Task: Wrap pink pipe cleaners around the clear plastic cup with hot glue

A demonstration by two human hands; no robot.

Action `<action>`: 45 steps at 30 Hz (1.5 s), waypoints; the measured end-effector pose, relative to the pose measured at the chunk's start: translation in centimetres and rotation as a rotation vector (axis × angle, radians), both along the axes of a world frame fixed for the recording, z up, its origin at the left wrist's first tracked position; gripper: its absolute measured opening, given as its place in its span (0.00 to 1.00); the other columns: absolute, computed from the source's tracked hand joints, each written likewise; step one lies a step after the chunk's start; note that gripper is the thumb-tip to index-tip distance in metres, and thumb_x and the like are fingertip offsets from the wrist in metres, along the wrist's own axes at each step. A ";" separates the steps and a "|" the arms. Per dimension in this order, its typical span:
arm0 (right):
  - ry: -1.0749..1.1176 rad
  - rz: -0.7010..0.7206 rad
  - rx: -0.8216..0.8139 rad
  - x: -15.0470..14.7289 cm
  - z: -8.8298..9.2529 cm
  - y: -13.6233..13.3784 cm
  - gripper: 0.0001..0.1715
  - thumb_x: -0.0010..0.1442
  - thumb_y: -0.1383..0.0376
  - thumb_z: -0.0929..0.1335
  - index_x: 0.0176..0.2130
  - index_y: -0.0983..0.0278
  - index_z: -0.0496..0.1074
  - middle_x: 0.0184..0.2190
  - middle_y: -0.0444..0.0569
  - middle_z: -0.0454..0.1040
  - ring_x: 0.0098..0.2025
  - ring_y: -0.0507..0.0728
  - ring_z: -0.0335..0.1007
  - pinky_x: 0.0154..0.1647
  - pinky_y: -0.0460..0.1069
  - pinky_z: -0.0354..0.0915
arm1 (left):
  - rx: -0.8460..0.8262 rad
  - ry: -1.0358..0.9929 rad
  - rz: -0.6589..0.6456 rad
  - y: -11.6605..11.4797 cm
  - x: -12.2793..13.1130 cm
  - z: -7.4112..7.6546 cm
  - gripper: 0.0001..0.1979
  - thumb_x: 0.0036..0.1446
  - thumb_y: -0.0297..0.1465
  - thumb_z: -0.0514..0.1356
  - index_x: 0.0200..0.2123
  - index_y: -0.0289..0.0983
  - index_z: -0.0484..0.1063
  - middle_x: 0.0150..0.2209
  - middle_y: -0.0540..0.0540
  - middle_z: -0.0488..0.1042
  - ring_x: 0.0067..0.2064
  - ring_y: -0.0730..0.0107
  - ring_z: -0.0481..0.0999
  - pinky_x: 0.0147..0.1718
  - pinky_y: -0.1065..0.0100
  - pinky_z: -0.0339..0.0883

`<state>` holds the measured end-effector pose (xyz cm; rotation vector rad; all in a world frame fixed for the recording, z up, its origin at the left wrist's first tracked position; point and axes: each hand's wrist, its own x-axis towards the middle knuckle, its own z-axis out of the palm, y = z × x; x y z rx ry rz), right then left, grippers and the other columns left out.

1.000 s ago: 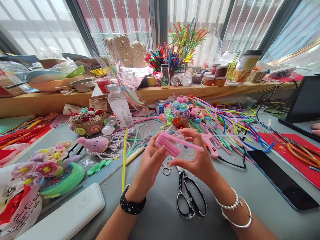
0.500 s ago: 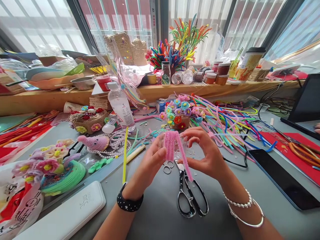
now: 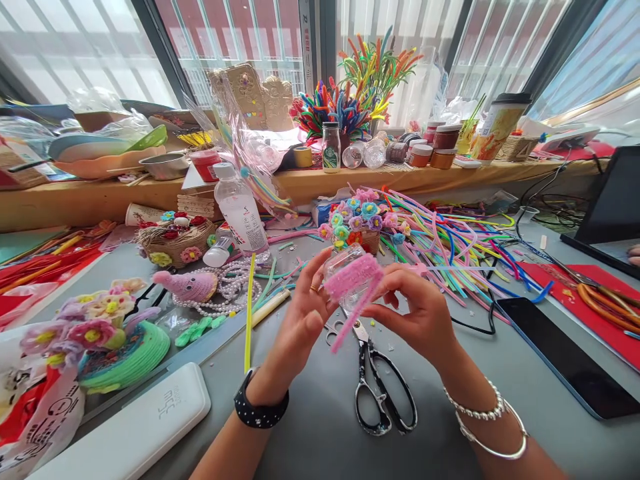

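Note:
A small clear jar (image 3: 345, 257) is tilted between my two hands, with rows of fuzzy pink pipe cleaner (image 3: 355, 277) wrapped round its side. One loose pink end slants down to the left. My left hand (image 3: 305, 313) supports the jar with its fingers on the left side, its thumb off the surface. On the right, my right hand (image 3: 413, 307) grips the jar's end and the wrap between thumb and fingers; the exact contact is partly hidden. Below lie black-handled scissors (image 3: 383, 393), with a smaller pair of scissors (image 3: 333, 333) partly hidden behind my left hand.
Pipe cleaners (image 3: 450, 240) pile up at the back right, beside a basket of fuzzy flowers (image 3: 367, 217). A phone (image 3: 565, 357) lies right, a white power bank (image 3: 135, 420) left. A water bottle (image 3: 240, 213) stands behind pearl strings (image 3: 235, 287). Another person's hand (image 3: 634, 255) shows at the right edge.
The jar has turned from upright-looking rows to a slant, and its loose pink end now points down-left instead of down-right. My left thumb has come off the wrap.

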<state>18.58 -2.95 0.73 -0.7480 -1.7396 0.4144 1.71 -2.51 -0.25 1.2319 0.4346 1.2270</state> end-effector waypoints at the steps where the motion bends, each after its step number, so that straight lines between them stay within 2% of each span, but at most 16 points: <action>1: 0.014 -0.035 0.021 -0.1 0.0 -0.1 0.11 0.51 0.63 0.72 0.27 0.61 0.66 0.23 0.40 0.66 0.23 0.48 0.55 0.22 0.46 0.58 | 0.066 0.007 0.008 -0.1 0.0 0.0 0.40 0.40 0.50 0.64 0.57 0.49 0.57 0.61 0.43 0.57 0.60 0.49 0.60 0.53 0.53 0.61; 3: 0.031 -0.083 0.048 -0.4 -0.1 -0.2 0.11 0.51 0.64 0.72 0.25 0.61 0.65 0.21 0.39 0.66 0.22 0.48 0.55 0.21 0.46 0.56 | 0.182 0.052 0.056 -0.3 0.1 0.0 0.43 0.37 0.45 0.68 0.58 0.52 0.56 0.63 0.46 0.53 0.62 0.50 0.56 0.56 0.53 0.58; 6: 0.040 -0.118 0.056 -0.6 -0.2 -0.3 0.10 0.51 0.66 0.72 0.25 0.61 0.66 0.20 0.39 0.67 0.21 0.48 0.56 0.19 0.45 0.55 | 0.277 0.139 0.191 -0.8 0.2 0.1 0.39 0.42 0.37 0.68 0.57 0.51 0.56 0.63 0.46 0.52 0.63 0.53 0.53 0.59 0.54 0.53; 9: 0.046 -0.138 0.061 -0.8 -0.2 -0.4 0.10 0.50 0.66 0.73 0.26 0.61 0.67 0.20 0.39 0.68 0.21 0.48 0.57 0.19 0.45 0.56 | 0.295 0.147 0.299 -1.1 0.2 0.4 0.28 0.46 0.34 0.66 0.52 0.48 0.63 0.61 0.45 0.57 0.62 0.54 0.56 0.58 0.54 0.56; 13: 0.057 -0.166 0.058 -0.9 -0.2 -0.5 0.10 0.50 0.66 0.73 0.26 0.60 0.67 0.20 0.40 0.69 0.21 0.48 0.57 0.19 0.45 0.57 | 0.312 0.109 0.393 -1.1 0.1 0.7 0.16 0.49 0.31 0.64 0.43 0.45 0.69 0.55 0.47 0.64 0.58 0.59 0.63 0.54 0.60 0.61; 19: 0.032 -0.149 0.043 -0.8 -0.3 -0.5 0.09 0.52 0.64 0.72 0.26 0.60 0.67 0.21 0.41 0.71 0.23 0.50 0.61 0.20 0.47 0.58 | 0.261 0.068 0.420 -1.1 0.2 0.8 0.06 0.53 0.31 0.61 0.37 0.43 0.71 0.52 0.48 0.68 0.57 0.61 0.65 0.54 0.59 0.62; 21: 0.028 -0.140 0.030 -0.8 -0.3 -0.5 0.09 0.52 0.64 0.72 0.26 0.60 0.67 0.21 0.41 0.72 0.23 0.49 0.61 0.20 0.46 0.58 | 0.228 0.052 0.380 -1.0 0.3 0.8 0.08 0.52 0.32 0.62 0.38 0.44 0.71 0.55 0.48 0.66 0.59 0.59 0.62 0.55 0.59 0.61; 23: 0.030 -0.130 0.033 -0.9 -0.3 -0.6 0.09 0.51 0.65 0.72 0.26 0.60 0.67 0.22 0.40 0.72 0.22 0.49 0.60 0.20 0.46 0.58 | 0.183 0.033 0.332 -1.0 0.4 0.7 0.16 0.50 0.34 0.64 0.44 0.46 0.68 0.58 0.47 0.62 0.60 0.58 0.60 0.55 0.59 0.61; 26: 0.027 -0.121 0.045 -1.3 -0.3 -0.6 0.09 0.51 0.66 0.72 0.26 0.60 0.67 0.21 0.40 0.70 0.22 0.49 0.59 0.20 0.46 0.57 | 0.094 0.030 0.234 -0.9 0.7 0.5 0.34 0.46 0.33 0.66 0.55 0.52 0.57 0.61 0.47 0.57 0.58 0.56 0.63 0.52 0.57 0.64; 28: 0.010 -0.101 0.043 -1.5 -0.3 -0.7 0.08 0.53 0.65 0.71 0.26 0.60 0.67 0.20 0.40 0.69 0.22 0.49 0.57 0.19 0.46 0.57 | 0.065 0.059 0.189 -0.8 0.8 0.4 0.39 0.45 0.32 0.67 0.58 0.55 0.52 0.61 0.47 0.58 0.56 0.55 0.67 0.51 0.55 0.66; 31: -0.032 -0.061 0.019 -1.6 -0.3 -0.7 0.09 0.54 0.64 0.70 0.26 0.61 0.66 0.20 0.40 0.67 0.22 0.49 0.56 0.20 0.46 0.57 | 0.070 0.104 0.198 -0.7 0.8 0.2 0.34 0.47 0.33 0.66 0.57 0.53 0.57 0.57 0.46 0.64 0.52 0.54 0.71 0.49 0.55 0.67; 34: -0.045 0.036 -0.098 -1.1 -0.3 -0.4 0.08 0.51 0.62 0.71 0.29 0.61 0.68 0.22 0.40 0.66 0.23 0.49 0.55 0.22 0.46 0.59 | 0.075 0.109 0.232 -0.5 0.5 0.3 0.30 0.46 0.32 0.66 0.54 0.51 0.62 0.53 0.46 0.68 0.50 0.55 0.73 0.48 0.57 0.69; 38: 0.151 0.217 -0.299 -0.1 -0.2 0.0 0.12 0.52 0.57 0.70 0.35 0.60 0.70 0.30 0.44 0.69 0.26 0.49 0.60 0.24 0.46 0.61 | 0.101 0.115 0.266 -0.4 0.2 0.5 0.29 0.47 0.29 0.66 0.52 0.52 0.64 0.52 0.48 0.69 0.50 0.60 0.72 0.49 0.60 0.68; 41: 0.293 0.225 -0.366 0.2 -0.1 0.2 0.08 0.53 0.57 0.69 0.32 0.59 0.72 0.29 0.44 0.70 0.29 0.50 0.64 0.25 0.45 0.62 | 0.119 0.135 0.275 -0.4 0.1 0.6 0.29 0.47 0.28 0.65 0.52 0.52 0.64 0.52 0.48 0.68 0.51 0.61 0.71 0.49 0.63 0.67; 45: 0.380 0.239 -0.427 0.0 -0.1 0.3 0.07 0.51 0.58 0.71 0.29 0.59 0.74 0.27 0.43 0.70 0.29 0.50 0.64 0.27 0.45 0.63 | 0.149 0.192 0.284 -0.3 0.1 0.4 0.30 0.47 0.28 0.65 0.53 0.52 0.63 0.56 0.48 0.65 0.54 0.58 0.69 0.48 0.63 0.68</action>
